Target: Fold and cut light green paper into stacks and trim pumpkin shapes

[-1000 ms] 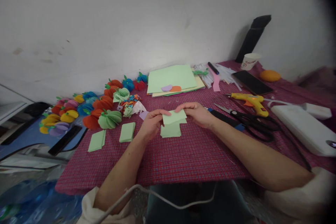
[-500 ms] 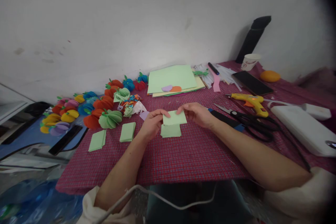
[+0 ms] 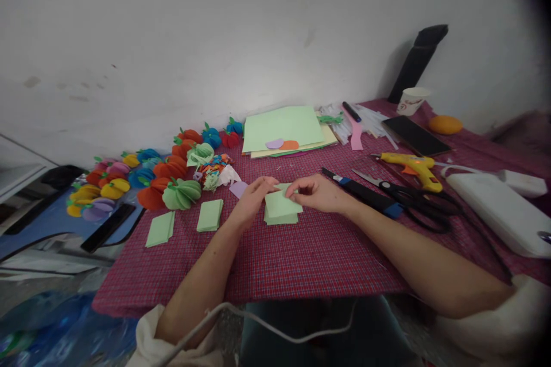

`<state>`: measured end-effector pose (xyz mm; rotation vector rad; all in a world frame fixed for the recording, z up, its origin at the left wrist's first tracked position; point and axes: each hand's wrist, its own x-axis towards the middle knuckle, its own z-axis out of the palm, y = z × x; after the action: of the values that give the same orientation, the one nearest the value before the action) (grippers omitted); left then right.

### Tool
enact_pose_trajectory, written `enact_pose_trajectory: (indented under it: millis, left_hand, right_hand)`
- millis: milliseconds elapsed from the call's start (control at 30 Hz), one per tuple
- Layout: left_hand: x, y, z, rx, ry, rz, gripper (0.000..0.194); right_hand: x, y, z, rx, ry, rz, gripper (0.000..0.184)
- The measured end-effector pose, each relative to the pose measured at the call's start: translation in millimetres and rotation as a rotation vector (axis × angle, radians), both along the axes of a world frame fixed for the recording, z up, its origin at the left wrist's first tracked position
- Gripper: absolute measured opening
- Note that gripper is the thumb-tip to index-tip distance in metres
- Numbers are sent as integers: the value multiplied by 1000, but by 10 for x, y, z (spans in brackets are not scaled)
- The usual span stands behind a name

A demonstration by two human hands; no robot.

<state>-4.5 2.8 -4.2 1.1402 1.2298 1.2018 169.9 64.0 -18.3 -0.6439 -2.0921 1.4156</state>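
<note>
A light green paper piece (image 3: 282, 204) lies over a small pile of green paper pieces (image 3: 280, 221) near the table's middle. My left hand (image 3: 253, 199) is closed at its upper left corner, thumb and fingers on the edge. From the right, my right hand (image 3: 321, 194) pinches the same paper, its fingertips bent over the upper right part. Left of my left hand are a stack of green papers (image 3: 209, 215) and another green stack (image 3: 160, 229). A lilac paper piece (image 3: 238, 189) lies just beyond my left wrist.
Colourful paper pumpkins (image 3: 170, 169) crowd the left back. Large green sheets (image 3: 282, 126) lie by the wall. To the right are a utility knife (image 3: 365, 194), black scissors (image 3: 424, 203), a yellow glue gun (image 3: 411, 166), a phone (image 3: 415, 135), a paper cup (image 3: 412, 101) and a white box-shaped device (image 3: 499, 212).
The held paper has come down toward the pile and now covers more of it. My right hand has moved left and nearer, over the paper, uncovering more of the knife.
</note>
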Motion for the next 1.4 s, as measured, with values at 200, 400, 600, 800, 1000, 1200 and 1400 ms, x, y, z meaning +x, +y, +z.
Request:
enact_pose_trajectory:
  millis: [200, 400, 600, 800, 1000, 1200, 1400]
  left_hand:
    - [14, 18, -87, -2, 162, -71, 27]
    - [15, 10, -45, 5, 173, -64, 27]
    - [-5, 14, -58, -32, 191, -42, 30]
    - [-22, -1, -76, -37, 220, -80, 30]
    - [-35, 4, -114, -50, 247, -97, 30]
    - [-37, -1, -127, -42, 229, -121, 31]
    - [-8, -12, -119, -54, 167, -139, 34]
  right_hand:
    - [-23, -35, -1, 85, -45, -44, 22]
    - [-21, -28, -5, 88, -51, -58, 21]
    - [-2, -39, 81, -36, 53, -13, 18]
    - [5, -2, 130, -188, 73, -48, 30]
    - [-4, -4, 89, -99, -81, 20, 37]
    - [14, 20, 81, 94, -132, 27, 36]
    - [-1, -20, 70, 148, -148, -16, 28]
